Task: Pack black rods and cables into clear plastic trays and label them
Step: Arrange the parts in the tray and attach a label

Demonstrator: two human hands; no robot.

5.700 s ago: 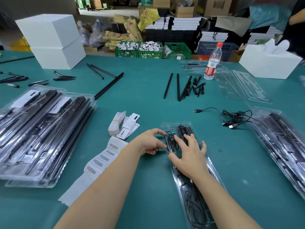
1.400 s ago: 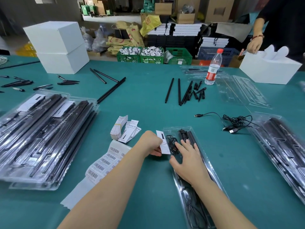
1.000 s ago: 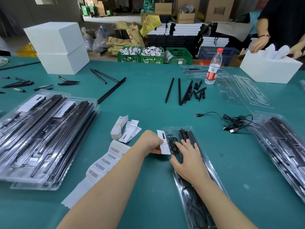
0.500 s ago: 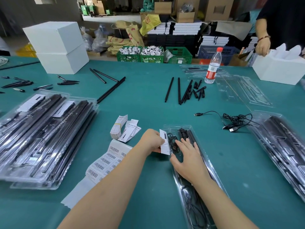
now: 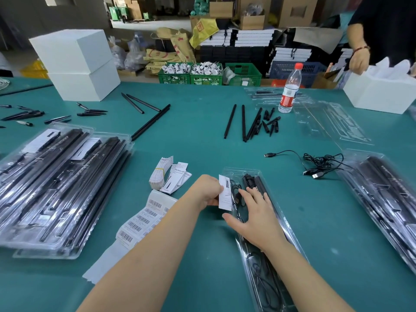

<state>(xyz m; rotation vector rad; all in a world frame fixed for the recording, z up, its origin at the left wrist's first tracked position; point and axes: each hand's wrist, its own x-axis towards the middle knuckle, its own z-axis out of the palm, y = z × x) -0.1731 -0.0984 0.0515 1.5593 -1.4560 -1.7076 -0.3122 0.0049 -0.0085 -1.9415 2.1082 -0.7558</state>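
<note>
Tabletop (image 5: 202, 131) in green spreads across the whole view, crowded on every side. Two white boxes (image 5: 78, 64) sit stacked at the far left, and another white box (image 5: 380, 95) stands at the far right, where a second person's hand (image 5: 360, 60) hangs over it. Filled trays (image 5: 56, 188) of black rods lie piled on the left, and more filled trays (image 5: 387, 203) lie along the right edge. Empty clear trays (image 5: 326, 124) rest beyond those, beside a water bottle (image 5: 290, 91). Loose black rods (image 5: 245, 122) lie at the middle far side, with a tangled spare cable (image 5: 315, 163) nearer on the right. A strip of barcode stickers (image 5: 139, 221) and a bundle of white cards (image 5: 168, 176) lie just left of the arms.

Nothing stands between the camera and the work except the two forearms.

The open tray (image 5: 281, 221) runs from the centre toward the near edge, holding black rods and a coiled cable (image 5: 265, 287). The right hand (image 5: 254, 217) lies flat on it, fingers straight and spread, pressing the contents down. The left hand (image 5: 207, 191) sits just beside the tray's far left corner, its fingers and thumb pinching a label (image 5: 225, 192). That label is a small white slip with dark print, held upright on its long side, its right edge against the tray rim close to the right fingertips (image 5: 244, 193).
</note>
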